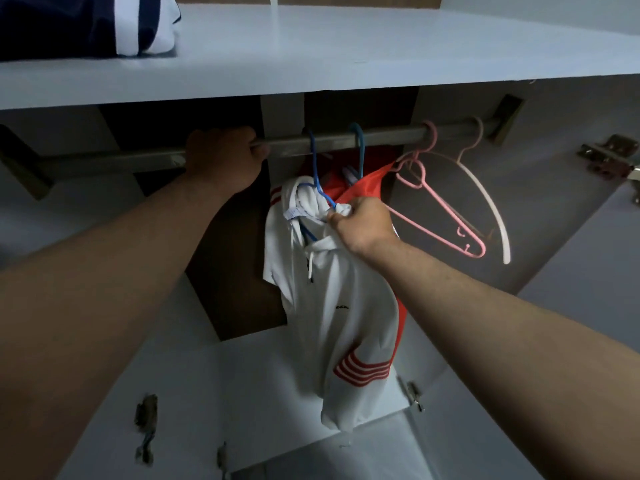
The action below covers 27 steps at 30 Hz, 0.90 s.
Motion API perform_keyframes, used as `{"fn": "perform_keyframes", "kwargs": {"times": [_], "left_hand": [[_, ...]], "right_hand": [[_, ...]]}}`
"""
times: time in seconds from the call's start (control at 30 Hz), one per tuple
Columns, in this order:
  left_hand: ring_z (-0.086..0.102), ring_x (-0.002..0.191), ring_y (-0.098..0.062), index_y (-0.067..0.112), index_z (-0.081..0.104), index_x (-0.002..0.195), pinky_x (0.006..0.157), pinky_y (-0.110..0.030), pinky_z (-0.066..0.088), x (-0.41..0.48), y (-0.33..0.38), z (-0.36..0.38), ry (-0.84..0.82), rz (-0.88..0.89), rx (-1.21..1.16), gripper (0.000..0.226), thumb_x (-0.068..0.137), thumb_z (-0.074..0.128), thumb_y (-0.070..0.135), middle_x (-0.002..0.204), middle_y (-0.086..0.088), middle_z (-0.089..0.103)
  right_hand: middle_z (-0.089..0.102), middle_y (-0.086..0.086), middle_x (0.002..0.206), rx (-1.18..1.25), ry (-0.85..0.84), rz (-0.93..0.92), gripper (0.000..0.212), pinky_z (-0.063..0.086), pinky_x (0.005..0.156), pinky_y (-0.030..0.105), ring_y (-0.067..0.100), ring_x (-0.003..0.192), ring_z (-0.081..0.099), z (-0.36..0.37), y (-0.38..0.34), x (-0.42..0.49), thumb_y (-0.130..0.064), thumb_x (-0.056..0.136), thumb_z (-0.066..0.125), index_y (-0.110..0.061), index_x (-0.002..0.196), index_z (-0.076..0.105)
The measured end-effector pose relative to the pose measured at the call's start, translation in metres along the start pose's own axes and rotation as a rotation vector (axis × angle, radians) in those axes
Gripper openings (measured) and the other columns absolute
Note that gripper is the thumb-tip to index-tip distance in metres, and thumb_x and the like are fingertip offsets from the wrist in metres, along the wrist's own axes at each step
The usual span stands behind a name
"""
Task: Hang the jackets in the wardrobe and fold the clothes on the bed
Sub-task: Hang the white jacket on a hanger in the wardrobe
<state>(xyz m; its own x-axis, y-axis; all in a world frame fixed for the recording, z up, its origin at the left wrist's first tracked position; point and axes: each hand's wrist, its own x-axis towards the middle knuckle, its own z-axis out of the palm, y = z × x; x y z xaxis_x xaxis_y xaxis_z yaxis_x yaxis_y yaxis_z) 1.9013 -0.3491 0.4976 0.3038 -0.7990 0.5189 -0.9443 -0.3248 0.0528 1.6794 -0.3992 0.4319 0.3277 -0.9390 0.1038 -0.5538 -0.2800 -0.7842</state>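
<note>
A white hooded jacket (343,306) with red stripes hangs on a blue hanger (317,174) from the grey wardrobe rail (388,138). My right hand (362,225) grips the jacket's bunched collar and the hanger's arm. Behind it a red garment (360,188) hangs on a second blue hanger (360,150). My left hand (225,157) grips the rail to the left of the hangers.
A pink hanger (440,209) and a white hanger (491,202) hang bare at the rail's right end. Folded navy and white clothes (86,26) lie on the shelf (346,53) above. Door hinges (609,154) stick out at the right.
</note>
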Motion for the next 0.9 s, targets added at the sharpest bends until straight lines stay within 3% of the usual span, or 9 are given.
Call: {"fn": "perform_keyframes", "kwargs": {"times": [0.07, 0.3, 0.4, 0.47, 0.53, 0.63, 0.73, 0.9], "left_hand": [[0.062, 0.094, -0.042, 0.014, 0.062, 0.088, 0.085, -0.043, 0.04, 0.0, 0.0, 0.0, 0.01, 0.004, 0.009, 0.033, 0.097, 0.048, 0.042, 0.097, -0.02, 0.067], [0.063, 0.094, -0.043, 0.011, 0.063, 0.09, 0.083, -0.043, 0.041, -0.002, 0.002, -0.002, 0.015, 0.014, 0.025, 0.034, 0.097, 0.05, 0.042, 0.096, -0.022, 0.067], [0.061, 0.096, -0.044, 0.011, 0.061, 0.09, 0.085, -0.045, 0.041, -0.006, 0.003, -0.004, -0.007, -0.001, 0.014, 0.031, 0.096, 0.05, 0.04, 0.098, -0.023, 0.066], [0.058, 0.104, -0.044, 0.009, 0.061, 0.102, 0.093, -0.047, 0.038, -0.013, 0.006, -0.005, -0.02, -0.018, 0.012, 0.031, 0.093, 0.054, 0.038, 0.109, -0.024, 0.064], [0.054, 0.112, -0.043, 0.007, 0.058, 0.117, 0.1, -0.05, 0.036, -0.024, 0.016, -0.006, -0.004, -0.002, -0.036, 0.039, 0.09, 0.057, 0.036, 0.119, -0.024, 0.06], [0.052, 0.12, -0.036, 0.008, 0.059, 0.127, 0.105, -0.04, 0.037, -0.053, 0.05, -0.01, 0.028, 0.067, -0.378, 0.045, 0.088, 0.06, 0.031, 0.129, -0.019, 0.059], [0.042, 0.138, -0.029, 0.009, 0.054, 0.14, 0.114, -0.031, 0.027, -0.086, 0.097, -0.015, -0.12, 0.144, -0.518, 0.057, 0.087, 0.069, 0.025, 0.148, -0.014, 0.048], [0.03, 0.146, -0.026, 0.014, 0.045, 0.148, 0.118, -0.037, 0.021, -0.134, 0.167, -0.03, -0.306, 0.306, -0.449, 0.068, 0.087, 0.071, 0.027, 0.157, -0.01, 0.036]], "right_hand": [[0.056, -0.008, 0.059, 0.008, -0.008, -0.008, 0.03, 0.03, 0.044, 0.011, 0.006, 0.056, 0.05, 0.006, 0.006, -0.004, -0.031, 0.089, 0.07, -0.019, 0.066, 0.056], [0.057, -0.008, 0.07, -0.061, -0.104, -0.045, 0.028, 0.032, 0.049, 0.017, 0.008, 0.064, 0.053, 0.004, 0.006, -0.022, -0.042, 0.089, 0.068, -0.02, 0.077, 0.056], [0.066, -0.001, 0.096, -0.105, -0.193, -0.082, 0.031, 0.044, 0.073, 0.028, 0.019, 0.089, 0.061, -0.013, 0.014, -0.036, -0.04, 0.092, 0.064, -0.015, 0.108, 0.062], [0.068, 0.0, 0.113, -0.104, -0.217, -0.11, 0.035, 0.048, 0.088, 0.032, 0.021, 0.103, 0.063, -0.034, 0.023, -0.051, -0.033, 0.092, 0.064, -0.018, 0.123, 0.059], [0.067, -0.001, 0.109, -0.176, -0.16, -0.162, 0.03, 0.048, 0.086, 0.031, 0.022, 0.101, 0.063, -0.057, 0.033, -0.067, -0.026, 0.09, 0.063, -0.02, 0.119, 0.061], [0.067, 0.008, 0.116, -0.325, -0.081, -0.208, 0.032, 0.049, 0.091, 0.035, 0.027, 0.108, 0.061, -0.091, 0.048, -0.086, -0.022, 0.089, 0.062, -0.013, 0.12, 0.062], [0.061, 0.014, 0.129, -0.486, -0.098, -0.195, 0.043, 0.045, 0.099, 0.037, 0.033, 0.119, 0.056, -0.125, 0.058, -0.106, -0.024, 0.089, 0.064, -0.008, 0.129, 0.057], [0.053, 0.012, 0.141, -0.581, -0.039, -0.193, 0.053, 0.043, 0.108, 0.041, 0.033, 0.129, 0.05, -0.18, 0.076, -0.158, -0.023, 0.089, 0.063, -0.007, 0.138, 0.051]]}}
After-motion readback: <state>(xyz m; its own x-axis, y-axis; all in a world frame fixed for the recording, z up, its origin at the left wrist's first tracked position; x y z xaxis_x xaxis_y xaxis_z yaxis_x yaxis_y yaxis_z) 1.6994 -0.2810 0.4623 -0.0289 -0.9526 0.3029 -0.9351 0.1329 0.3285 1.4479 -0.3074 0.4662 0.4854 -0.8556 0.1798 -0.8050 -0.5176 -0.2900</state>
